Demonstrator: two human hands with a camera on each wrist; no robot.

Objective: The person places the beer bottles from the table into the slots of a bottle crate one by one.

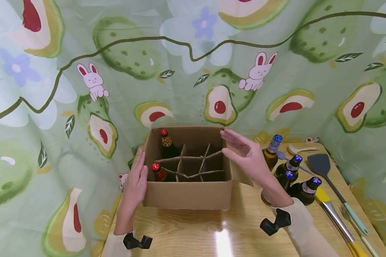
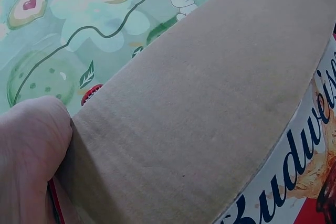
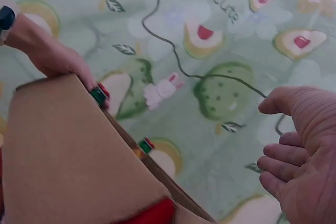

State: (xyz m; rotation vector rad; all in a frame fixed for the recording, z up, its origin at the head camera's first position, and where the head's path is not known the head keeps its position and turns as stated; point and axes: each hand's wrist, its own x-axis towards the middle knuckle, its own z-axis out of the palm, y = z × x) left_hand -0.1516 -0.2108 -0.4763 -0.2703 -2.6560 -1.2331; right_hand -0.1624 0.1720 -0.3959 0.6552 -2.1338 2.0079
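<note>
A brown cardboard box [image 1: 188, 195] with crossed cardboard dividers [image 1: 181, 162] stands on the wooden table. Two red-capped bottles fill cells on its left side: a back bottle [image 1: 166, 142] and a front bottle [image 1: 159, 173]. My left hand [image 1: 137, 178] lies along the box's left side, fingers straight. Over the box's right edge, my right hand [image 1: 246, 155] is raised with its fingers extended and holds nothing. In the right wrist view, the right hand [image 3: 304, 156] is apart from the box [image 3: 73, 150]. "Budweiser" lettering [image 2: 310, 129] shows on the box in the left wrist view.
Several blue-capped bottles, one a tall bottle [image 1: 271, 151], stand right of the box. Farther right lie a dark spatula [image 1: 320, 165], a yellow-tipped tool [image 1: 336, 217], a fork [image 1: 347, 216] and a pale spoon [image 1: 303, 149]. A patterned cloth [image 1: 186, 96] hangs behind the table [image 1: 180, 232].
</note>
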